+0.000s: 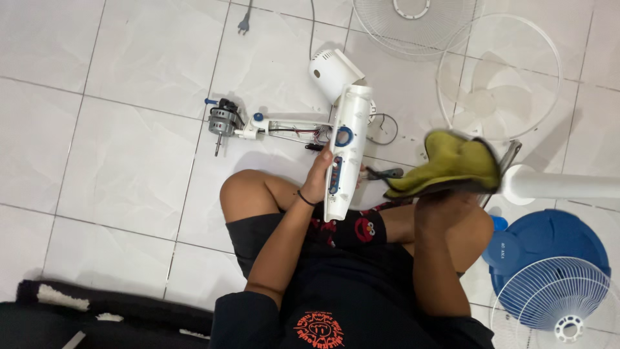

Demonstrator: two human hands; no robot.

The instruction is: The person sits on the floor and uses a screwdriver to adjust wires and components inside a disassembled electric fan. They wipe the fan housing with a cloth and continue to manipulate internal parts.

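Note:
My left hand [321, 178] grips a long white plastic fan housing [346, 145] with a blue ring and button slots, held upright over my knee. My right hand [445, 200] is mostly hidden under a yellow-green cloth [455, 161] that it holds, lifted to the right of the housing and not touching it. On the floor beyond lie a bare fan motor [223, 121] joined to a white bracket with wires [290, 127], and a white motor cover [332, 71].
Two white fan grilles [413, 29] and translucent fan blades [494, 87] lie at the top right. A white pole [558, 185] and blue round base [549, 249] with another grille [558, 304] sit right. A plug and cord [244, 24] lie top centre; dark mat [97, 310] bottom left.

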